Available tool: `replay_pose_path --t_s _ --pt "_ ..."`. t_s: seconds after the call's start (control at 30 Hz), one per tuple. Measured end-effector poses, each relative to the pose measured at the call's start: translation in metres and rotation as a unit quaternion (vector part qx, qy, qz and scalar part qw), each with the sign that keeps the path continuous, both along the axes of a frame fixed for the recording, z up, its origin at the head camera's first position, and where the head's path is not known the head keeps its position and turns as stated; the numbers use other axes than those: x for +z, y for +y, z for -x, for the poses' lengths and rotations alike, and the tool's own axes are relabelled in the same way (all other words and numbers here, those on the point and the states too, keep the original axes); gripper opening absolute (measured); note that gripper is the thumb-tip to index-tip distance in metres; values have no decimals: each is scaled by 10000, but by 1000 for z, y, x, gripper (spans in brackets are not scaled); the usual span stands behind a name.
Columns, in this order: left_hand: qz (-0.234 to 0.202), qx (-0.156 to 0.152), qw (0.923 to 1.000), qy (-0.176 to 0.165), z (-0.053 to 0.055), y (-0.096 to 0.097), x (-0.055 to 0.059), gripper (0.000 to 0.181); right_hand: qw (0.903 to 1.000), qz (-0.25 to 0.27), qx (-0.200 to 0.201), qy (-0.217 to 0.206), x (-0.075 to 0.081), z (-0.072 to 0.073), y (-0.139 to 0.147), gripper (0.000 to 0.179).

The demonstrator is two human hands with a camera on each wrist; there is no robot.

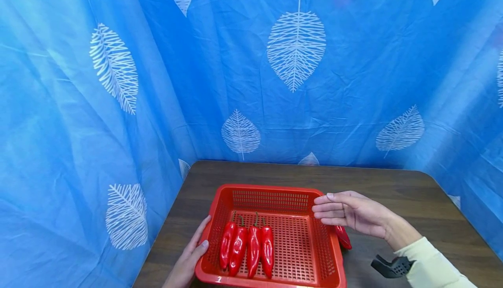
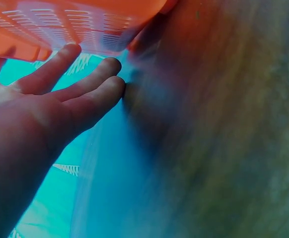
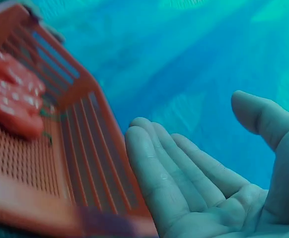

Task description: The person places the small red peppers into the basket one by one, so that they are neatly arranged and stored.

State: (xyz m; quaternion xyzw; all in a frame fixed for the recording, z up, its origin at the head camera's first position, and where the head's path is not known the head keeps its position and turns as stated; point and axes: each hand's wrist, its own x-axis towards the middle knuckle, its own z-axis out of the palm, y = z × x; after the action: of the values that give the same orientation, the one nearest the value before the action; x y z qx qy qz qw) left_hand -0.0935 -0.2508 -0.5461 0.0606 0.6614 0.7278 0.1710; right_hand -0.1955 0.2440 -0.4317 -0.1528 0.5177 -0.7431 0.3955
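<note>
A red plastic basket point(image 1: 292, 246) with slotted walls stands on the table, tilted in neither direction that I can make out. Several glossy red peppers point(image 1: 237, 248) with green stems lie side by side in its left half. My left hand point(image 1: 186, 257) is at the basket's left side, thumb by the rim and straight fingers point(image 2: 92, 82) along the outer wall. Over the right rim, my right hand point(image 1: 359, 214) is held with straight fingers and the palm showing; nothing is in it. Partly hidden below that hand, another red pepper point(image 1: 343, 238) lies just outside the basket.
The dark wooden table point(image 1: 377, 181) has rounded back corners. Blue curtains point(image 1: 346, 83) with white leaf prints hang behind it and at both sides. A black strap-like piece point(image 1: 393, 266) sits at the right wrist, by a pale sleeve point(image 1: 432, 266).
</note>
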Motion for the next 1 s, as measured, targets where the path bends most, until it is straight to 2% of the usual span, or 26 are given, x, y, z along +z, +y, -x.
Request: replay_pose_path --t_s 0.27,0.53,0.83,1.0 --pt "-63 -43 10000 -58 0 -1 0 73 9980 596 157 -168 -21 7 57 52" --pt "-39 -14 10000 2 0 -1 0 74 9940 855 71 -685 -51 8 109 61" --pt "-35 83 10000 -8 -1 1 -1 74 9915 748 -60 -1062 -76 9 136 63" --pt "-37 88 10000 -15 -1 1 0 75 9950 177 -298 -939 -79 9 132 55"
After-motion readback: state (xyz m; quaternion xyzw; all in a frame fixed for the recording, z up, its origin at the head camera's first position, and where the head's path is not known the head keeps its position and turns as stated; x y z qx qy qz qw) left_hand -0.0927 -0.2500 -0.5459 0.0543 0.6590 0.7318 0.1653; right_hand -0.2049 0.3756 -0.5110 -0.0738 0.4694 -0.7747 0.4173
